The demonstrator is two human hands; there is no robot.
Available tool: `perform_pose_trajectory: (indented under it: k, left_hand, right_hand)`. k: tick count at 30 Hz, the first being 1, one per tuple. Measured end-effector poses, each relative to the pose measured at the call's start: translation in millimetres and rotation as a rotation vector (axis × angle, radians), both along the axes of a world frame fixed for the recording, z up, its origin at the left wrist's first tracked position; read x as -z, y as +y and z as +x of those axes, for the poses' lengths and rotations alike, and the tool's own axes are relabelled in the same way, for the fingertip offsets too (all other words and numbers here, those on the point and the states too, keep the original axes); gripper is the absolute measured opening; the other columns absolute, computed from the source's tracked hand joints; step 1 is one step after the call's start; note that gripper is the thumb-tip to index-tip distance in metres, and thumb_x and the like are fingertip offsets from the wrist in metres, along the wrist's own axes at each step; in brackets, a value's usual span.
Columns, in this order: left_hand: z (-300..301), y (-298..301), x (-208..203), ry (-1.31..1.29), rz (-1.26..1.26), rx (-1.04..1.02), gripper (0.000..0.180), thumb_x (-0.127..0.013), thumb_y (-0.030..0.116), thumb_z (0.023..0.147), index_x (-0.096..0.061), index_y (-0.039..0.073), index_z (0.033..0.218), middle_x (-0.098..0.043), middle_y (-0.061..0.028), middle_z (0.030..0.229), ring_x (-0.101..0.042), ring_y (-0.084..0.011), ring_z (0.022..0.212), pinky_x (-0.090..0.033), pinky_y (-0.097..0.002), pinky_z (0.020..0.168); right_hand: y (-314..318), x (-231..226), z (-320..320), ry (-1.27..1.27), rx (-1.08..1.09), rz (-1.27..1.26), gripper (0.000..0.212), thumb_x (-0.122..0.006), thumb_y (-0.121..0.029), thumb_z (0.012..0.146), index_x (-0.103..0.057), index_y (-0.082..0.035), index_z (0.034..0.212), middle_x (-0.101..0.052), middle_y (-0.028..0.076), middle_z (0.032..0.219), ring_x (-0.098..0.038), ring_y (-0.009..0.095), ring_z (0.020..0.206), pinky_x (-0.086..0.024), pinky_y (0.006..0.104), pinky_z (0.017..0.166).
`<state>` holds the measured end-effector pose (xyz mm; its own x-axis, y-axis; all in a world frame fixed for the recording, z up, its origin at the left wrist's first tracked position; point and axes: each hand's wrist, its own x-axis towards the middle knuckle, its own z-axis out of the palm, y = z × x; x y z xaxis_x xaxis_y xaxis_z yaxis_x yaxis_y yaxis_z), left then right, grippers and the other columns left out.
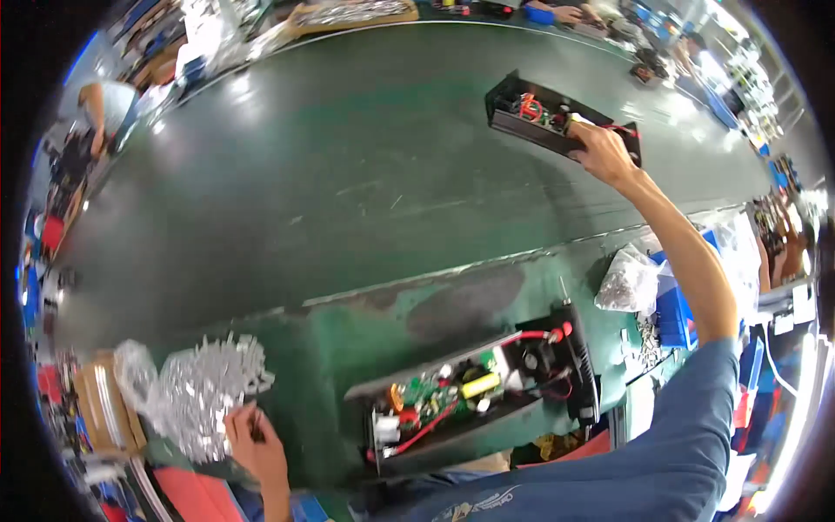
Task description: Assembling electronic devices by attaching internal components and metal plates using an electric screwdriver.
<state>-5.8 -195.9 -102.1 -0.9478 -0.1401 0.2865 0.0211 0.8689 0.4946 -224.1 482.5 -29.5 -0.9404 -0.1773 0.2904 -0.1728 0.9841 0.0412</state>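
Far out at the upper right, my right hand (602, 152) is closed on the near wall of an open black metal case (526, 135) with red wires and electronics inside. My left hand (257, 448), its fingers curled together, is at the edge of a clear plastic bag of small shiny metal pieces (204, 383); whatever is between the fingertips is hidden. In front of me lies a second open black case (470, 396) holding a green circuit board, a yellow part and red wires. Across its right end is a black ridged screwdriver (581, 365) with a thin metal shaft.
A green work surface (330, 183) stretches ahead, crossed by a pale seam. On the right are a blue bin (674, 313), a bag of small parts (628, 280) and loose metal pieces (648, 339). A cardboard box (109, 404) is at the left. Other people work around the edges.
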Motion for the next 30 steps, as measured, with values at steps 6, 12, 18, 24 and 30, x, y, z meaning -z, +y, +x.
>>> perform_pose_trajectory:
  k: [6, 12, 18, 24, 30]
  left_hand:
    - [5.5, -6.7, 8.1, 0.075, 0.011, -0.020, 0.020, -0.066, -0.002, 0.092, -0.068, 0.006, 0.110, -0.061, -0.0098, 0.107, -0.066, -0.0233, 0.085, -0.054, -0.0296, 0.074]
    - [16.0, -8.5, -10.0, 0.075, 0.111, -0.001, 0.022, -0.070, 0.004, 0.089, -0.069, 0.007, 0.110, -0.066, -0.0099, 0.104, -0.070, -0.0241, 0.086, -0.055, -0.0310, 0.076]
    - [24.9, -23.5, -12.8, 0.045, 0.136, 0.054, 0.020, -0.072, 0.006, 0.088, -0.069, 0.007, 0.108, -0.067, -0.0075, 0.102, -0.072, -0.0231, 0.086, -0.056, -0.0307, 0.074]
    - [-16.9, -23.5, -14.5, 0.027, 0.108, 0.229, 0.018, -0.073, 0.008, 0.087, -0.072, 0.008, 0.105, -0.066, -0.0080, 0.106, -0.069, -0.0302, 0.091, -0.054, -0.0391, 0.077]
    - [-38.0, -21.0, -4.3, 0.056, -0.084, 0.315, 0.017, -0.069, 0.003, 0.090, -0.068, 0.005, 0.108, -0.066, -0.0096, 0.109, -0.068, -0.0311, 0.095, -0.053, -0.0386, 0.082]
  right_hand:
    - [-151.1, -42.2, 62.5, -0.109, -0.284, -0.180, 0.032, -0.079, -0.010, 0.078, -0.063, -0.001, 0.105, -0.067, 0.020, 0.094, -0.065, 0.042, 0.086, -0.050, 0.0470, 0.075]
    - [-273.5, -27.7, 102.2, -0.214, -0.635, -0.174, 0.034, -0.079, -0.009, 0.077, -0.061, -0.001, 0.104, -0.065, 0.020, 0.090, -0.065, 0.040, 0.084, -0.051, 0.0473, 0.073]
    - [-320.1, -8.9, 127.5, -0.301, -0.785, -0.133, 0.028, -0.077, -0.008, 0.079, -0.059, -0.003, 0.100, -0.063, 0.015, 0.089, -0.064, 0.038, 0.081, -0.052, 0.0462, 0.071]
    - [-324.7, -27.7, 144.9, -0.198, -0.681, -0.179, 0.023, -0.074, -0.012, 0.087, -0.064, -0.003, 0.106, -0.064, 0.014, 0.098, -0.064, 0.037, 0.087, -0.053, 0.0439, 0.076]
    - [-293.8, -50.8, 203.3, -0.028, -0.388, -0.356, 0.030, -0.078, 0.000, 0.084, -0.069, -0.002, 0.112, -0.068, 0.011, 0.098, -0.069, 0.027, 0.085, -0.055, 0.0359, 0.073]
